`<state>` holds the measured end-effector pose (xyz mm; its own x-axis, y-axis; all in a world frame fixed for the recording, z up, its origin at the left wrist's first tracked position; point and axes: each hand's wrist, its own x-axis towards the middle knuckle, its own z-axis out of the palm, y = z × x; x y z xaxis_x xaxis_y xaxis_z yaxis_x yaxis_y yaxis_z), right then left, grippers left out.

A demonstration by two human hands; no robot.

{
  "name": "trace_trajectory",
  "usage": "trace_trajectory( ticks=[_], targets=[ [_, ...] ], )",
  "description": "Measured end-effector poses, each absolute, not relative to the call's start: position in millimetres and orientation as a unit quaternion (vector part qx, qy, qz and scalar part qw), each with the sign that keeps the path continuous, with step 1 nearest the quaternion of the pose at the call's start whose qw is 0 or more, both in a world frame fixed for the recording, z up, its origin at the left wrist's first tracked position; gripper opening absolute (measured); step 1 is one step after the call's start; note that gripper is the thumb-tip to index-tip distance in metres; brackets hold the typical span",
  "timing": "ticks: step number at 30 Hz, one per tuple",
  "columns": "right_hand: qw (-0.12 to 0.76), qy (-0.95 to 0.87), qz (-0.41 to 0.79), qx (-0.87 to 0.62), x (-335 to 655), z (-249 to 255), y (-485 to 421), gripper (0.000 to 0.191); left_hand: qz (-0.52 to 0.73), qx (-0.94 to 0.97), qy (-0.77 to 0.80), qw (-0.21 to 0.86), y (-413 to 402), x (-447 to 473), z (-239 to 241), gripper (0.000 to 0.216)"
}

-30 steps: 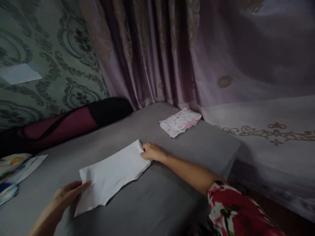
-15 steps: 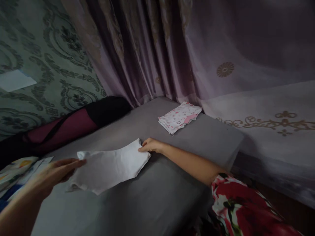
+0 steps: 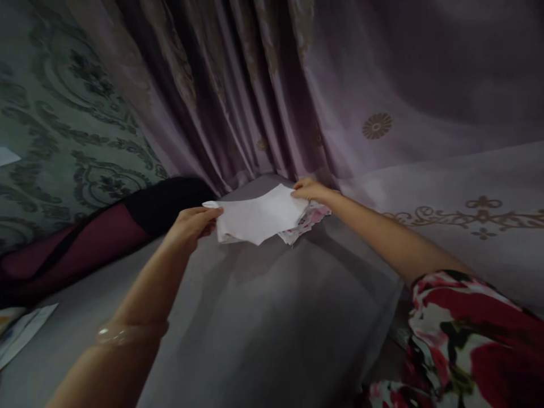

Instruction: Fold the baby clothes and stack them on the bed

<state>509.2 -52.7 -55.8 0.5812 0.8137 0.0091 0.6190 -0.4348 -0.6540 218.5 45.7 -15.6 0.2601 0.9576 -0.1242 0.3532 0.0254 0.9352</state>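
Note:
Stretched between my hands is a white folded cloth garment [image 3: 259,215], its exact kind unclear. My left hand [image 3: 198,221] pinches its left corner, and my right hand [image 3: 312,191] pinches its upper right end. Under the right part of the white garment lies a folded white cloth with a pink and red print [image 3: 317,214], partly covered from view. Whether the two cloths touch, I cannot tell. Both rest over the far part of the grey bed surface [image 3: 255,317].
A long black and maroon bag [image 3: 114,226] lies along the patterned green wall [image 3: 63,113]. Purple curtains [image 3: 255,102] hang behind the bed corner. Other folded cloth [image 3: 28,331] is at the left edge. The bed's edge [image 3: 382,334] drops off at right.
Both hands have carried the white garment away from me and to the right, from the near middle of the bed to over the printed cloth. The view has turned slightly right.

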Motion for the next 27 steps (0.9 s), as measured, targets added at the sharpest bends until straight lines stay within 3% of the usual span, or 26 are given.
trace_trajectory(
  ticks=[9,15,27],
  targets=[
    [0.190,-0.394,0.026,-0.899,608,-68,-39,0.035,0.341,0.555,0.415,0.635,36,344,-76,0.028],
    [0.163,-0.373,-0.016,-0.913,642,-79,-43,0.036,0.327,0.508,0.393,0.693,27,376,-119,0.033],
    [0.061,-0.376,-0.051,-0.923,637,-117,-56,0.032,0.266,0.528,0.461,0.663,18,371,-164,0.034]
  ],
)
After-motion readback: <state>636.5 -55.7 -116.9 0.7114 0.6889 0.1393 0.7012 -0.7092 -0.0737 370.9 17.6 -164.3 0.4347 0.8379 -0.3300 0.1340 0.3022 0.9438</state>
